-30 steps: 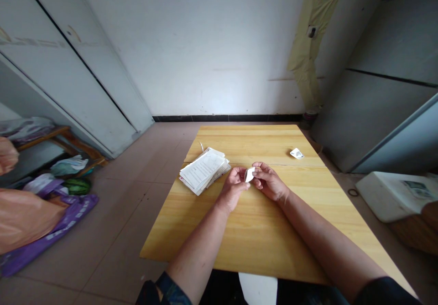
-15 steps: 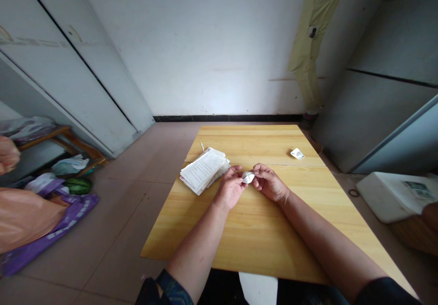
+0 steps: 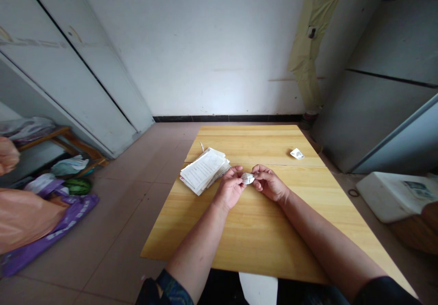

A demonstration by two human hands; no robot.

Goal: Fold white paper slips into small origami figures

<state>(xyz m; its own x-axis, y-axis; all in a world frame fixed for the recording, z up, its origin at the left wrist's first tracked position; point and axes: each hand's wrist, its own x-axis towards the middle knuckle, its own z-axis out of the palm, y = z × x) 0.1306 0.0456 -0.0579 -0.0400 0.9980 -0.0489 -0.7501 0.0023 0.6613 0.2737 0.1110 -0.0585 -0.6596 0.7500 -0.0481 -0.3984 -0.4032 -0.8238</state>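
My left hand (image 3: 231, 187) and my right hand (image 3: 268, 184) meet above the wooden table, pinching a small folded white packet (image 3: 247, 178) between their fingertips. Its silvery-grey middle shows, and the fingers hide its ends. To the left of my left hand lies a loose stack of printed papers (image 3: 203, 170), close to but apart from my fingers. A similar small white packet (image 3: 297, 153) rests farther right on the pale wooden table (image 3: 260, 141), out of reach of my fingertips.
A thin white stick (image 3: 201, 147) lies behind the papers. Tiled floor surrounds the table. At left are an orange plastic bag (image 3: 27, 220), a purple bag (image 3: 58, 232) and a small watermelon (image 3: 78, 186). A white box (image 3: 388, 195) stands at right.
The white packet has turned from upright to lying more flat between my fingertips. My hands have shifted slightly closer around it.
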